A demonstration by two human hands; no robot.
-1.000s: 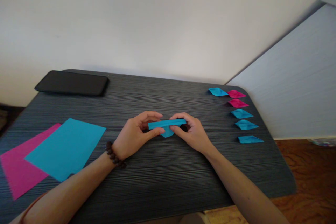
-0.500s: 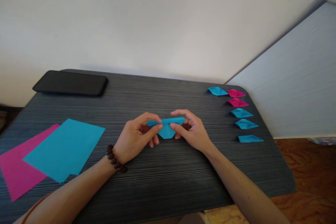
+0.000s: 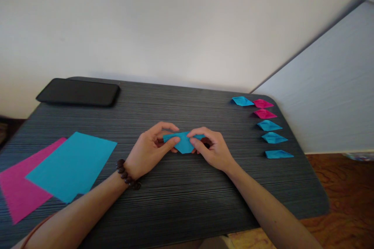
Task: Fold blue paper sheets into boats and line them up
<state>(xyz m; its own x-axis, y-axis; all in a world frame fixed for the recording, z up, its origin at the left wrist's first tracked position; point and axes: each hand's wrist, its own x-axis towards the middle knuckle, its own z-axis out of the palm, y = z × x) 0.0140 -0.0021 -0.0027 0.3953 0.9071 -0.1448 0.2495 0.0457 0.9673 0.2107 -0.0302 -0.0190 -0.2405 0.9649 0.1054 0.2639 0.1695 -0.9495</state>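
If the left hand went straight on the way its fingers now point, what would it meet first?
The left hand holds the folded blue paper; just past that, it would probably meet the right hand first, though depth is unclear.

Your folded paper (image 3: 184, 144) is bright blue. You see one blue sheet (image 3: 73, 167) and one pink sheet (image 3: 22, 190), plus four blue paper shapes (image 3: 269, 125) and two pink paper shapes (image 3: 265, 114). Your table (image 3: 175, 103) is dark grey with fine streaks, your bracelet (image 3: 127, 179) dark brown, the floor (image 3: 347, 190) reddish-brown with wavy grain.
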